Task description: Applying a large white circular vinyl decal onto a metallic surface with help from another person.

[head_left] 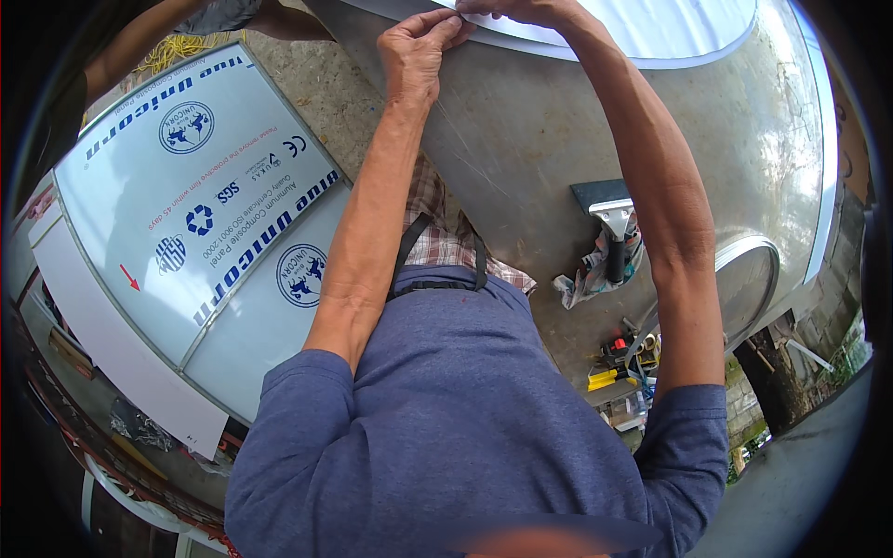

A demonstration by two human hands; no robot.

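Observation:
At the top edge of the view, both hands meet at the near left edge of a white flexible sheet (651, 30), which lies in curved layers on a large metal tabletop (521, 139). My left hand (420, 51) is closed, thumb and fingers pinching the sheet's edge. Beside it, my right hand (526, 9) also has its fingertips pinched there, though the frame's edge cuts off part of it. Below my right forearm rests a squeegee (614, 219) with a wide blade and black handle, lying on a crumpled patterned cloth (586, 279).
Left stands a large film-covered panel (139, 214) in a metal frame, with a white board (121, 325) beside it. Another person's limb (121, 60) shows upper left, near yellow cord (172, 51). Right are a curled pale strip (758, 246) and a yellow-handled tool (605, 378) among small tools.

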